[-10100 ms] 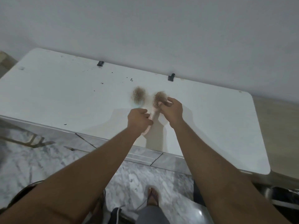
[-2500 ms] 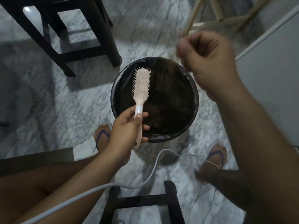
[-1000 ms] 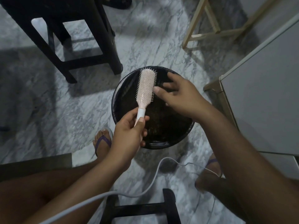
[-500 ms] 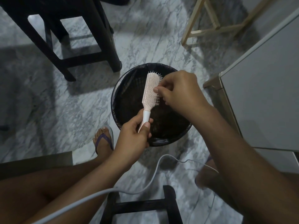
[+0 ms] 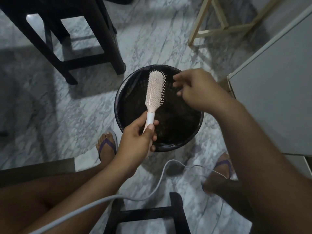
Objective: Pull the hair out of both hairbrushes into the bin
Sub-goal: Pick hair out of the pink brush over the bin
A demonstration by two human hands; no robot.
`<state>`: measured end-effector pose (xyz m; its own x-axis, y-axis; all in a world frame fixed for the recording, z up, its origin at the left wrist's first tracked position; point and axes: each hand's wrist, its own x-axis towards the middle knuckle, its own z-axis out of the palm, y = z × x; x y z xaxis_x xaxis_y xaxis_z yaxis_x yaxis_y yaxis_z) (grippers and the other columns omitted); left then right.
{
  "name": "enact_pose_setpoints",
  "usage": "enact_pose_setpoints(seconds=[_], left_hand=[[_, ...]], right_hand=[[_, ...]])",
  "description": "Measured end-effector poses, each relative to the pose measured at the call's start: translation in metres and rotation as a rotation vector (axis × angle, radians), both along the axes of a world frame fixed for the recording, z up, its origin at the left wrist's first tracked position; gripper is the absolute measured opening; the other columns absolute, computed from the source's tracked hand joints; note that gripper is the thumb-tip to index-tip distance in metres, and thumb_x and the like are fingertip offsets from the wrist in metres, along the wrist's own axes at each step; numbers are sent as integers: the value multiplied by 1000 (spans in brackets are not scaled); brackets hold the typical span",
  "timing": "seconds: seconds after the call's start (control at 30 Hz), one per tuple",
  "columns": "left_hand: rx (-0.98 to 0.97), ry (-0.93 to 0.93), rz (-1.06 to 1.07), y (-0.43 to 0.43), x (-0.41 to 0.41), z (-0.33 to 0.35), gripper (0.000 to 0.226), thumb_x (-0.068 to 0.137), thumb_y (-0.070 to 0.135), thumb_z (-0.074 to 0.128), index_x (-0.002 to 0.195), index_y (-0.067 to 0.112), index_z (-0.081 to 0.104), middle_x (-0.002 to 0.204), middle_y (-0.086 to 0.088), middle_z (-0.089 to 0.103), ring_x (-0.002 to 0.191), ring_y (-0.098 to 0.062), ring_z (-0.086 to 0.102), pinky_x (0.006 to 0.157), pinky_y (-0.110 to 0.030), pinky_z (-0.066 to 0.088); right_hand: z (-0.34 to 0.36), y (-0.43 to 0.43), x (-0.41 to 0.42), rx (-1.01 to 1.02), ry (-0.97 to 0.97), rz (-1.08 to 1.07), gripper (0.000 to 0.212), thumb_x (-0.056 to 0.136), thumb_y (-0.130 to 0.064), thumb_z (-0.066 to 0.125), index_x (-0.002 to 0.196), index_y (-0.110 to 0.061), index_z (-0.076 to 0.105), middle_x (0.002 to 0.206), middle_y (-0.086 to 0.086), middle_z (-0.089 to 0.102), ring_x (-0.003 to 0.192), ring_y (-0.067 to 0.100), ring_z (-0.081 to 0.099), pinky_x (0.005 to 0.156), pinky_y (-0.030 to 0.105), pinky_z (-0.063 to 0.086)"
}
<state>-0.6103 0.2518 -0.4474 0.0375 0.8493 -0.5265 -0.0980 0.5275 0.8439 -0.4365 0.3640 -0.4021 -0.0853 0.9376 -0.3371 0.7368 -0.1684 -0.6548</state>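
A pale pink hairbrush points bristles-up over the round black bin on the marble floor. My left hand grips its handle from below. The bristles look free of hair. My right hand hovers over the bin just right of the brush head, fingers loosely spread and slightly blurred; I cannot tell whether strands hang from them. Dark hair lies inside the bin. The second hairbrush is not in view.
A black stool stands at the upper left, another black frame at the bottom. Light wooden legs are at the upper right, beside a white table. A grey cable crosses the floor near my sandalled feet.
My right hand has let go of the brush head and moved off to the right, fingers opening. The left hand has tilted the brush back, bristles facing me.
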Motion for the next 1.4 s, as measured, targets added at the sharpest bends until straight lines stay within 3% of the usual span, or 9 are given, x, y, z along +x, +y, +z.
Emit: enact_pose_setpoints(seconds=[0.2, 0.47, 0.63, 0.77, 0.93, 1.13, 1.2, 1.27, 1.4], left_hand=[[-19, -39, -11, -2, 0, -1, 44, 101, 7, 48, 138, 31, 56, 110, 0, 66, 69, -13, 51, 52, -27, 44], [56, 123, -89, -11, -3, 1, 57, 101, 10, 49, 108, 66, 56, 106, -22, 62, 69, -11, 52, 59, -31, 44], [32, 107, -104, -18, 0, -3, 54, 101, 10, 49, 107, 62, 61, 94, -15, 63, 68, -11, 52, 59, -32, 44], [-59, 26, -29, -22, 3, -4, 32, 102, 12, 48, 107, 36, 68, 82, 1, 61, 64, -9, 51, 48, -21, 42], [-53, 21, 64, -13, -3, 0, 36, 102, 8, 48, 106, 38, 67, 88, 0, 61, 64, -7, 50, 48, -24, 41], [-4, -28, 94, -2, -7, 8, 32, 102, 8, 47, 121, 26, 65, 94, 1, 61, 64, -5, 50, 47, -22, 40], [-1, -41, 93, -2, -7, 9, 35, 102, 7, 47, 124, 29, 64, 100, 2, 63, 64, -5, 50, 48, -22, 41], [3, -61, 98, -2, -6, 11, 37, 101, 6, 47, 124, 30, 63, 105, 2, 64, 64, -5, 50, 48, -23, 40], [-8, -74, 104, -2, -8, 11, 39, 101, 5, 47, 132, 25, 60, 109, 1, 65, 65, -6, 51, 48, -23, 40]], right_hand=[[-7, -16, -25, 194, 8, 22, 40, 89, -31, 73, 127, -23, 67, 114, -1, 70, 86, 5, 64, 92, 21, 50], [-12, -13, -24, 119, -38, 55, 33, 87, -37, 73, 114, -20, 64, 90, -3, 65, 63, 4, 57, 79, 28, 53], [-18, -14, -24, 183, -87, -7, 8, 88, -24, 73, 89, -16, 73, 70, -11, 57, 61, 1, 54, 60, 16, 46], [-12, -15, -26, 198, 17, -25, 11, 92, -19, 67, 85, -14, 74, 69, -8, 65, 58, 9, 65, 66, 28, 58], [12, 0, -8, 232, 276, -198, 13, 97, -18, 63, 88, -12, 70, 70, -4, 70, 55, 14, 68, 63, 38, 63], [-29, -5, 9, -21, -4, -59, 17, 94, -6, 58, 92, -14, 73, 91, 5, 76, 81, 16, 72, 85, 35, 61], [-45, -13, 6, -195, -175, 104, 37, 89, -2, 58, 119, -20, 70, 124, 8, 69, 114, 23, 65, 103, 31, 50], [-48, -15, 2, -176, -178, 133, 54, 88, -1, 58, 138, -22, 57, 139, 8, 60, 125, 24, 60, 102, 25, 45], [-46, -16, -4, -57, 72, -48, 41, 85, -8, 76, 124, -14, 66, 91, 2, 78, 71, 8, 73, 74, 20, 59]])
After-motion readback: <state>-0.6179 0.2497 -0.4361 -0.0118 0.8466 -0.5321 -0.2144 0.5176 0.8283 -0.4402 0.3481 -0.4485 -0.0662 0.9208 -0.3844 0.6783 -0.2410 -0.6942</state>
